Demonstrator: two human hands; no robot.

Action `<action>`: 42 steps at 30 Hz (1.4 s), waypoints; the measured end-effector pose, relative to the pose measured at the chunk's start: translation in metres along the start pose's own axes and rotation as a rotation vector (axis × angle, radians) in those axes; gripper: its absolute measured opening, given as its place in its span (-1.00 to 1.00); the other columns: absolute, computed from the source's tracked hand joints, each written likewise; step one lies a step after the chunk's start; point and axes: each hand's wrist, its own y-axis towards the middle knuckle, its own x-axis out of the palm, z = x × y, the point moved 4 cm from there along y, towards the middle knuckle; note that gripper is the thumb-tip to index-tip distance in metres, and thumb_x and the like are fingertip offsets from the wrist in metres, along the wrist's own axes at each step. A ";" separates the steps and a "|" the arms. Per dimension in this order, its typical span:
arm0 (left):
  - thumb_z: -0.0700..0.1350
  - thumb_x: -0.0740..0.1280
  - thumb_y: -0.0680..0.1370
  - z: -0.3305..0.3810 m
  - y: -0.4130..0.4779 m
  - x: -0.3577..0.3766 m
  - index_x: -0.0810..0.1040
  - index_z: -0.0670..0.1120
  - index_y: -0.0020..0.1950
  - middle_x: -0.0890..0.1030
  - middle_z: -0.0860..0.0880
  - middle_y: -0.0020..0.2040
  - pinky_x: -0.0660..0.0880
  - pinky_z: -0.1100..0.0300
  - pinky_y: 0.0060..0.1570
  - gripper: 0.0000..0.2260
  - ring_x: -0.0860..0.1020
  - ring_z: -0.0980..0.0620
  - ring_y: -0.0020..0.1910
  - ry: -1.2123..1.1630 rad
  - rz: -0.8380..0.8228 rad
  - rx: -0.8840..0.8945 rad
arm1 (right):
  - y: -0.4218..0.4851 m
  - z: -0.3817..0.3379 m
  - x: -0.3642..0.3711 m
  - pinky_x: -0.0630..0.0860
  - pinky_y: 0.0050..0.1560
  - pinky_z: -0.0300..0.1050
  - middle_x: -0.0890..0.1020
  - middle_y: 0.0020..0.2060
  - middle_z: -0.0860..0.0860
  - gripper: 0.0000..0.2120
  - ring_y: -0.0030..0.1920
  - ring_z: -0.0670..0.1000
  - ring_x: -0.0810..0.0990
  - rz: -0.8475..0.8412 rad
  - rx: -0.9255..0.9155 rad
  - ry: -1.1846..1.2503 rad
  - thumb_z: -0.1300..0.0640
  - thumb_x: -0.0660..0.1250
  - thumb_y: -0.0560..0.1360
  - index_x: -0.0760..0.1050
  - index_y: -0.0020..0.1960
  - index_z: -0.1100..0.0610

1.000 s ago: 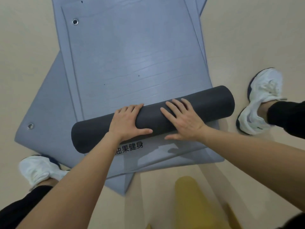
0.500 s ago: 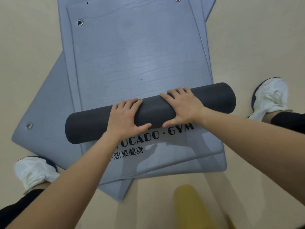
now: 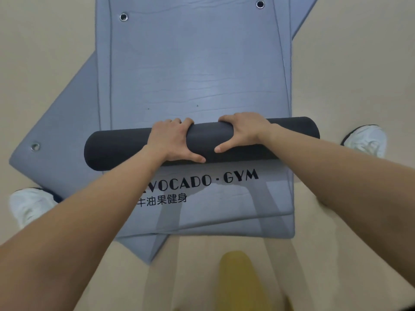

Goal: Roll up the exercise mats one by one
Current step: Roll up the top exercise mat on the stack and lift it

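Mat roll (image 3: 203,140) crosswise on flat mats (image 3: 197,63); L hand (image 3: 170,140) & R hand (image 3: 243,131) both grip it near mid, fingers curled over far side, prob. to hold coil tight & straight.

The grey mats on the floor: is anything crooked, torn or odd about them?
Yes. The bottom mat lies askew, turned under the straighter mats above, so its eyelet corner juts out left. The near edges are staggered too. The dark roll looks even; no tears show.
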 end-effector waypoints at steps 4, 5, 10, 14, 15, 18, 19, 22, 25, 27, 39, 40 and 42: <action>0.70 0.30 0.08 0.014 -0.032 0.010 0.43 0.08 0.27 0.59 0.05 -0.05 0.41 0.07 -0.16 -0.03 0.57 -0.03 -0.08 -0.037 -0.084 0.027 | -0.026 -0.006 0.028 0.47 0.04 -0.01 0.63 0.18 -0.10 -0.05 0.15 0.07 0.58 -0.081 -0.001 0.042 -0.62 0.39 0.22 0.39 0.46 -0.13; 0.70 0.29 0.07 0.018 -0.043 0.016 0.43 0.08 0.26 0.58 0.06 -0.05 0.41 0.07 -0.16 -0.03 0.58 -0.03 -0.09 -0.042 -0.104 0.030 | -0.034 -0.007 0.039 0.47 0.04 -0.01 0.63 0.20 -0.09 -0.05 0.17 0.08 0.59 -0.098 0.000 0.049 -0.61 0.39 0.22 0.39 0.47 -0.14; 0.72 0.26 0.03 0.046 -0.099 0.049 0.42 0.07 0.13 0.60 0.08 -0.13 0.44 0.06 -0.20 -0.06 0.58 -0.05 -0.15 -0.088 -0.216 0.028 | -0.078 -0.016 0.088 0.52 0.20 0.02 0.63 0.19 -0.12 -0.08 0.15 0.03 0.58 -0.277 0.027 0.118 -0.57 0.44 0.24 0.41 0.46 -0.14; 0.72 0.27 0.02 0.067 -0.136 0.073 0.45 0.07 0.06 0.60 0.07 -0.16 0.47 0.06 -0.18 -0.10 0.57 -0.07 -0.17 -0.127 -0.329 0.050 | -0.108 -0.022 0.127 0.51 0.24 0.05 0.62 0.15 -0.11 -0.19 0.16 0.04 0.58 -0.438 0.041 0.200 -0.50 0.49 0.27 0.46 0.40 -0.13; 0.72 0.26 0.02 0.071 -0.144 0.079 0.45 0.08 0.07 0.60 0.07 -0.16 0.49 0.05 -0.16 -0.10 0.57 -0.06 -0.16 -0.138 -0.369 0.056 | -0.114 -0.023 0.137 0.50 0.28 0.07 0.60 0.18 -0.09 -0.18 0.18 0.05 0.56 -0.483 0.049 0.212 -0.48 0.49 0.29 0.46 0.42 -0.11; 0.74 0.24 0.02 0.081 -0.159 0.095 0.46 0.11 0.13 0.61 0.07 -0.11 0.55 0.02 -0.06 -0.06 0.57 -0.05 -0.13 -0.166 -0.468 0.072 | -0.127 -0.025 0.160 0.48 0.33 0.09 0.59 0.22 -0.08 -0.18 0.21 0.06 0.56 -0.596 0.075 0.267 -0.47 0.50 0.30 0.45 0.43 -0.10; 0.75 0.24 0.03 0.082 -0.162 0.098 0.46 0.11 0.15 0.62 0.07 -0.10 0.56 0.01 -0.04 -0.06 0.57 -0.04 -0.13 -0.172 -0.473 0.074 | -0.129 -0.025 0.164 0.48 0.33 0.09 0.60 0.21 -0.08 -0.18 0.21 0.05 0.57 -0.607 0.075 0.280 -0.48 0.50 0.28 0.45 0.42 -0.12; 0.74 0.23 0.06 0.081 -0.165 0.102 0.48 0.12 0.22 0.60 0.08 -0.05 0.53 0.01 -0.03 -0.04 0.56 -0.03 -0.08 -0.173 -0.449 0.064 | -0.132 -0.023 0.166 0.50 0.31 0.07 0.60 0.20 -0.08 -0.15 0.19 0.04 0.58 -0.585 0.082 0.289 -0.50 0.48 0.28 0.43 0.44 -0.11; 0.74 0.24 0.07 0.076 -0.158 0.098 0.51 0.13 0.31 0.56 0.07 0.02 0.46 0.04 -0.06 0.01 0.55 -0.04 0.00 -0.170 -0.444 0.036 | -0.134 -0.023 0.157 0.50 0.30 0.06 0.56 0.28 -0.03 -0.08 0.25 0.08 0.56 -0.472 0.098 0.213 -0.52 0.40 0.34 0.34 0.54 -0.07; 0.72 0.27 0.07 0.069 -0.149 0.091 0.50 0.14 0.38 0.60 0.08 0.13 0.42 0.03 -0.04 0.03 0.57 -0.06 0.13 -0.208 -0.437 -0.034 | -0.136 -0.023 0.148 0.47 0.32 0.13 0.52 0.36 0.03 -0.08 0.33 0.14 0.51 -0.316 0.093 0.053 -0.58 0.24 0.40 0.29 0.58 -0.06; 0.67 0.26 0.26 0.039 -0.114 0.070 0.56 0.15 0.36 0.63 0.08 0.30 0.47 -0.01 0.21 -0.14 0.55 -0.05 0.31 -0.355 -0.372 -0.303 | -0.175 -0.047 0.174 0.09 0.56 0.41 0.25 0.58 0.27 -0.01 0.58 0.34 0.18 0.130 -0.109 -0.396 -0.55 0.01 0.51 0.08 0.65 0.15; 0.66 0.23 0.30 0.038 -0.112 0.071 0.57 0.15 0.34 0.65 0.08 0.27 0.48 0.01 0.16 -0.18 0.57 -0.06 0.28 -0.345 -0.350 -0.303 | -0.171 -0.044 0.172 0.10 0.55 0.41 0.25 0.58 0.27 0.00 0.58 0.34 0.19 0.122 -0.123 -0.415 -0.56 0.02 0.50 0.06 0.65 0.16; 0.59 0.18 0.43 0.040 -0.111 0.073 0.60 0.13 0.30 0.66 0.05 0.23 0.47 0.02 0.08 -0.30 0.59 -0.08 0.24 -0.313 -0.265 -0.280 | -0.160 -0.040 0.164 0.16 0.53 0.38 0.30 0.54 0.26 0.03 0.53 0.33 0.27 0.137 -0.145 -0.411 -0.57 0.04 0.48 0.10 0.64 0.17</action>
